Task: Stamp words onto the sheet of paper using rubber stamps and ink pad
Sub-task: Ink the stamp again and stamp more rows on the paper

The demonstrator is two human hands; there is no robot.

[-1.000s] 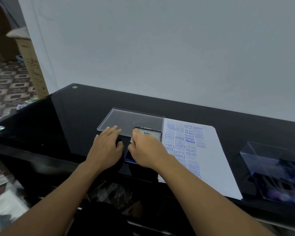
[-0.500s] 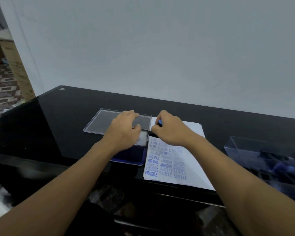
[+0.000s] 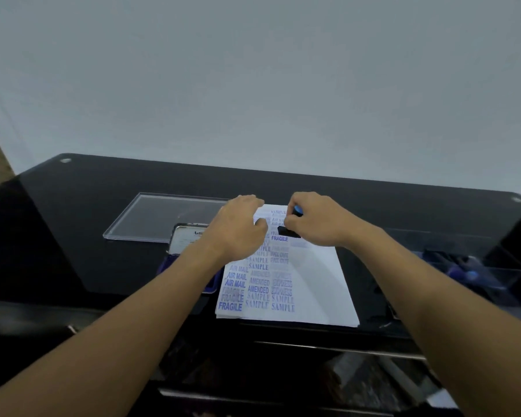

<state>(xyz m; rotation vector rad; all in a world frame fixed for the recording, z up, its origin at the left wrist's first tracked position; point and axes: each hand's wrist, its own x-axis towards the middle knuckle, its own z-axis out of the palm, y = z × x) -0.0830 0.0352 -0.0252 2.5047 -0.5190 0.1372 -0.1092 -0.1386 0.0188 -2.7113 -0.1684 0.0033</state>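
A white sheet of paper [image 3: 316, 284] lies on the black glass table, covered in blue stamped words such as SAMPLE, FRAGILE and AIR MAIL. My right hand [image 3: 319, 222] grips a rubber stamp [image 3: 289, 230] with a blue knob and black base, held down at the sheet's upper part. My left hand [image 3: 241, 228] rests with loosely bent fingers on the sheet's upper left edge. The open ink pad [image 3: 187, 240], with its silver lid raised and blue pad below, sits left of the paper, partly hidden by my left forearm.
A clear plastic lid [image 3: 163, 216] lies flat behind the ink pad. At the right stands a clear box [image 3: 475, 266] holding more stamps. The black table [image 3: 88, 236] has its front edge close to me, and a pale wall stands behind it.
My right hand has carried the stamp from the ink pad over to the upper part of the paper. My left hand has shifted right from beside the pad to the sheet's edge.
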